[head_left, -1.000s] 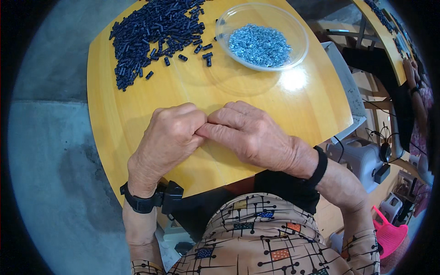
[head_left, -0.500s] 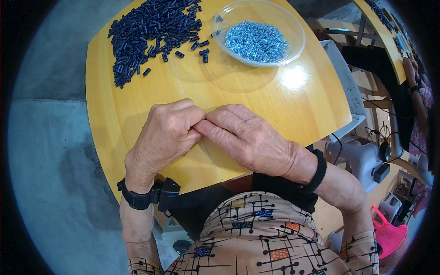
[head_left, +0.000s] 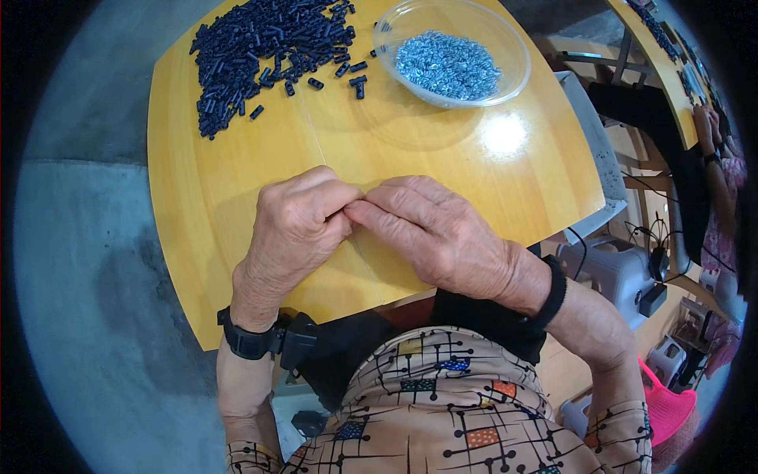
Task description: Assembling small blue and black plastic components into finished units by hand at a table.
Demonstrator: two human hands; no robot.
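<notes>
My left hand [head_left: 304, 213] and my right hand [head_left: 442, 229] meet fingertip to fingertip over the near middle of the yellow wooden table [head_left: 521, 189]. Both are closed in a pinch, and whatever lies between the fingertips is hidden by them. Beyond the hands, at the far left, spreads a heap of small black cylindrical plastic parts [head_left: 260, 51], with a few loose ones [head_left: 316, 83] at its near edge. To its right stands a clear round plastic bowl [head_left: 517, 87] holding a pile of small shiny metal pieces [head_left: 450, 65], which look like springs or screws.
A grey box or tray [head_left: 588, 134] sits against the table's right side. Farther right are a grey plastic stool [head_left: 608, 276], dark cables, a pink basket [head_left: 671, 411] and another table [head_left: 671, 87], where a person's hand [head_left: 705, 126] works among small dark parts.
My joined hands have shifted slightly right in the picture, still pinched together, and my left forearm has swung a little right. The heap and bowl sit slightly higher in view.
</notes>
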